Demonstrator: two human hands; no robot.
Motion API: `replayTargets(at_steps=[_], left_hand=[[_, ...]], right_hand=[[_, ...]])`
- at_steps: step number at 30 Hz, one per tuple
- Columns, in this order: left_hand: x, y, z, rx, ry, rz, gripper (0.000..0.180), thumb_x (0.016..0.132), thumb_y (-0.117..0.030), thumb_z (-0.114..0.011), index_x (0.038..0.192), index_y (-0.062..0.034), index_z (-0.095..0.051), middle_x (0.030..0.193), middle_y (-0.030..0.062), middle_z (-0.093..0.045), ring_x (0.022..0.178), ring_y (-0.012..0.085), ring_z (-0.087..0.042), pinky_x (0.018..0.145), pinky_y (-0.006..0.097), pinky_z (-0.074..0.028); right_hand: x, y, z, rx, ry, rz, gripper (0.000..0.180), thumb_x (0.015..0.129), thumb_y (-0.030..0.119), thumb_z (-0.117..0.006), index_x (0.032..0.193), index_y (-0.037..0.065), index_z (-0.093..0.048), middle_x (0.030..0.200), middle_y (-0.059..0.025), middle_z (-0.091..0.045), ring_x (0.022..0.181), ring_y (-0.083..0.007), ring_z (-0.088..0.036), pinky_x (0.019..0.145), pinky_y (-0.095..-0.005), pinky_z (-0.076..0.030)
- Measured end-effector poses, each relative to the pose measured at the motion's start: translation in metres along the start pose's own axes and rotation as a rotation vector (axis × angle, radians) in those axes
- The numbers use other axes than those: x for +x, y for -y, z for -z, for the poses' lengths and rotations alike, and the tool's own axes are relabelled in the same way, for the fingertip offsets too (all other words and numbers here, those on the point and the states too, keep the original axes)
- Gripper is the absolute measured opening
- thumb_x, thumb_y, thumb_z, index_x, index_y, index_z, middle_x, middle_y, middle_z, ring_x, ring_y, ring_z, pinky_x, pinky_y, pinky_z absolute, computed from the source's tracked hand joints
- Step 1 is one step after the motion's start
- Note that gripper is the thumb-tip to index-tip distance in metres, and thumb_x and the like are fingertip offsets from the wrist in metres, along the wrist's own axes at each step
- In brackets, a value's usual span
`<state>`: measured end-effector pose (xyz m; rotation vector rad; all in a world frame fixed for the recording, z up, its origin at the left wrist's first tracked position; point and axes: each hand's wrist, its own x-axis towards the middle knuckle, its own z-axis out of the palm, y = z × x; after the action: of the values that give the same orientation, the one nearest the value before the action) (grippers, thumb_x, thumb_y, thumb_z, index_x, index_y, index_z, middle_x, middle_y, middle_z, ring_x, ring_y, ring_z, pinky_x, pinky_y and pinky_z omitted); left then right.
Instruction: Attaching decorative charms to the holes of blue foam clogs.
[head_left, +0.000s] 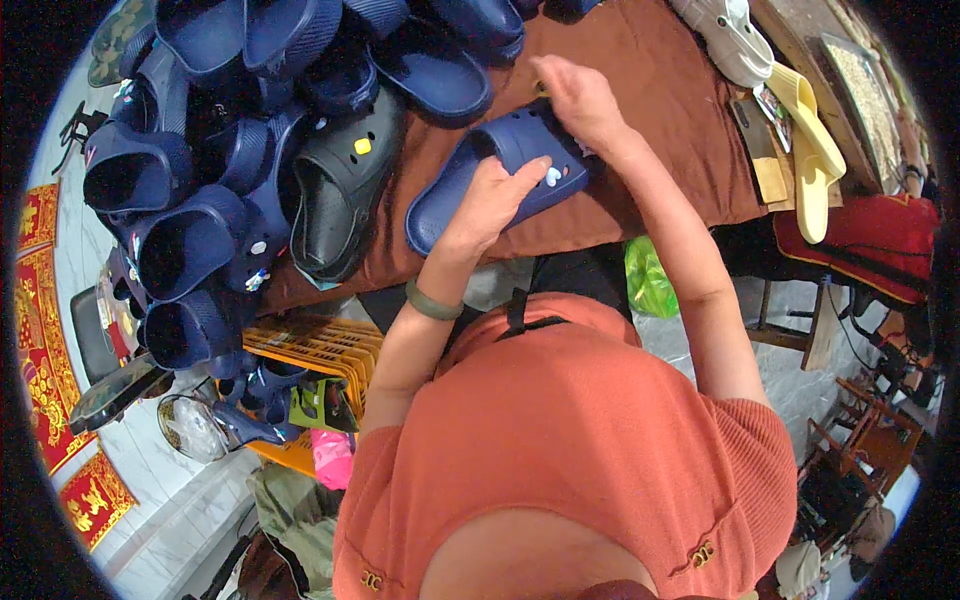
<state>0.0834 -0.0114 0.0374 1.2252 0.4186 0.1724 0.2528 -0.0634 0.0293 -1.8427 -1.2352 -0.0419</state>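
Note:
A navy blue foam clog [440, 205] with a small white charm lies tilted on the brown cloth in front of me. My left hand [495, 195] grips it, its fingers inside the foot opening and its thumb on top of the upper. Over the far side of the toe is my right hand [585, 105], bent and slightly blurred. Its fingers are closed, with a bit of yellow showing by the fingertips; what they hold is too small to name. Left of this clog lies a black clog [335, 200] with a yellow charm.
Many navy clogs [195, 240] are heaped at the left and far side. The brown cloth [680, 150] covers the table. A white clog [725, 40] and a yellow slipper [815, 150] are at the right. An orange crate [320, 350] stands below the table's left edge.

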Motion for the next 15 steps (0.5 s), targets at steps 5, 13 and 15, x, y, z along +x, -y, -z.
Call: replayTargets(at_steps=[5,13,15], left_hand=[[0.0,-0.002,0.0,-0.043,-0.01,0.011,0.026,0.088,-0.013,-0.059,0.109,0.0025,-0.058,0.101,0.008,-0.064,0.089,0.0137,-0.062,0.081,0.027,-0.05],[0.003,0.002,0.002,-0.066,0.029,0.002,0.025,0.088,-0.012,-0.058,0.109,0.0027,-0.058,0.1,0.0089,-0.065,0.09,0.0152,-0.063,0.082,0.029,-0.05],[0.005,0.002,0.0,-0.071,0.024,0.006,0.026,0.088,-0.013,-0.058,0.109,0.0022,-0.058,0.101,0.0084,-0.065,0.091,0.0149,-0.063,0.082,0.029,-0.05]], right_hand=[[-0.013,-0.03,0.046,1.034,-0.146,-0.651,0.032,0.094,0.033,-0.051,0.089,0.002,-0.057,0.074,-0.0075,-0.06,0.061,-0.015,-0.059,0.05,-0.0242,-0.043],[-0.072,-0.045,0.068,1.335,-0.209,-0.888,0.026,0.092,0.02,-0.054,0.107,-0.001,-0.053,0.083,-0.0061,-0.054,0.07,-0.0132,-0.054,0.054,-0.0227,-0.043],[-0.079,-0.037,0.068,1.433,-0.229,-0.946,0.027,0.093,0.025,-0.052,0.103,0.0,-0.054,0.072,0.0001,-0.044,0.058,-0.0101,-0.041,0.051,-0.0206,-0.036]])
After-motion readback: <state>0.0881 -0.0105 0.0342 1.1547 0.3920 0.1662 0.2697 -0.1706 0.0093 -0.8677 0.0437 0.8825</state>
